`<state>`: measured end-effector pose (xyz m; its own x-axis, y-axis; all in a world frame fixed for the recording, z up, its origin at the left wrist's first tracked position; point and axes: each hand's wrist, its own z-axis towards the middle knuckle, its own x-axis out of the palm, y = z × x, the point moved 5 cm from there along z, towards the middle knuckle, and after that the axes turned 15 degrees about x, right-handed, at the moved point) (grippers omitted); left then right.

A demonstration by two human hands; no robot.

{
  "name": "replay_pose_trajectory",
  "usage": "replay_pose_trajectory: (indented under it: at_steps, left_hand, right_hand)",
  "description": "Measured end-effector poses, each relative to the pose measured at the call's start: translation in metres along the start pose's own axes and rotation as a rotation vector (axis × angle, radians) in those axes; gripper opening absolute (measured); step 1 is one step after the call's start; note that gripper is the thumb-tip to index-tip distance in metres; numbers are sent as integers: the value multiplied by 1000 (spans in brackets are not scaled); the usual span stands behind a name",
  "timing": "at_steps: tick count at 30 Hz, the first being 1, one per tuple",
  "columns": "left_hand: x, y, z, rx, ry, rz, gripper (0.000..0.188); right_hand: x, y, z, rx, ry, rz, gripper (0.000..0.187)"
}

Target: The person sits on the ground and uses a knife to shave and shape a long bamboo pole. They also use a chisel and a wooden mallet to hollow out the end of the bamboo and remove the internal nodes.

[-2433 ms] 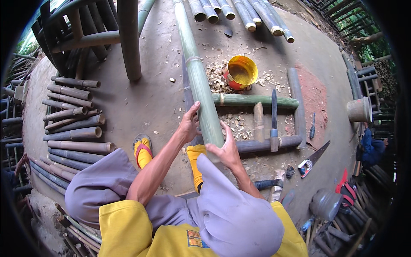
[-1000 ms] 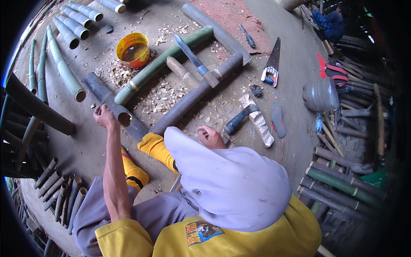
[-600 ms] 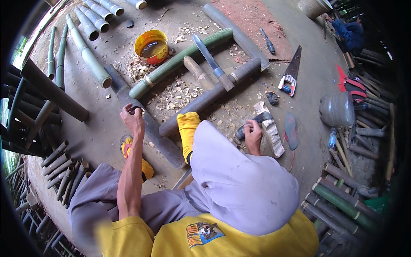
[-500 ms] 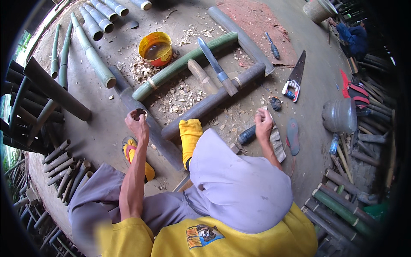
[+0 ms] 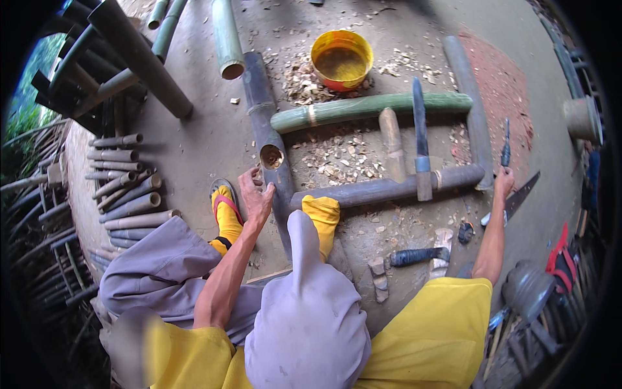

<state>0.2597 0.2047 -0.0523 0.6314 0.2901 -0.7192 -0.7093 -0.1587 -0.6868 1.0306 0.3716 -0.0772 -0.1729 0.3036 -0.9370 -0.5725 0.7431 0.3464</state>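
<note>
Head view, near to far. Your left hand (image 5: pixel 256 198) lies open-fingered on the dark bamboo pole (image 5: pixel 267 139) by its cut notch; keep that pressure so it cannot roll. Your right hand (image 5: pixel 503 181) reaches out at the handsaw (image 5: pixel 518 200); whether it has closed on it I cannot tell, so seat the handle fully. Pole: dark grey-brown, hollow, flat on the floor (image 5: pixel 207 139), between your yellow-socked feet. Beyond: green bamboo (image 5: pixel 369 109), yellow bucket (image 5: pixel 341 59).

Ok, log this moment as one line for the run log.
left hand: on dark bamboo pole near its cut hole | right hand: reaching at handsaw, grip unclear | feet: yellow sandals | nearby: yellow bucket
</note>
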Motion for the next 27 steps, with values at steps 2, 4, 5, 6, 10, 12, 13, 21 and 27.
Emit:
replay_pose_trajectory:
  at_steps: [2,4,5,6,10,12,13,21,27]
  left_hand:
    - [2,5,-4,-71,-5,-60,52]
    - [8,7,-9,-125,23,-111,50]
    - [8,6,-10,-148,28,-123,49]
    - [8,5,-12,-167,23,-102,45]
    - [8,4,-17,-240,38,-122,41]
    - [4,1,-21,-263,25,-116,39]
    - [7,2,-19,-266,32,-133,39]
    - [5,7,-16,-289,82,-170,44]
    - [11,9,-5,-222,92,-241,52]
  right_hand:
    - [13,-5,28,0,6,-28,39]
    - [19,-14,51,-6,-15,-83,44]
    - [27,-11,54,6,7,-64,46]
    - [34,-8,57,17,2,-111,49]
    - [48,-4,82,13,-29,-176,61]
    - [68,1,85,28,52,-136,69]
    - [69,-4,95,-21,20,-130,70]
    - [79,-20,109,321,-26,-421,66]
    - [61,-41,141,186,-93,-418,51]
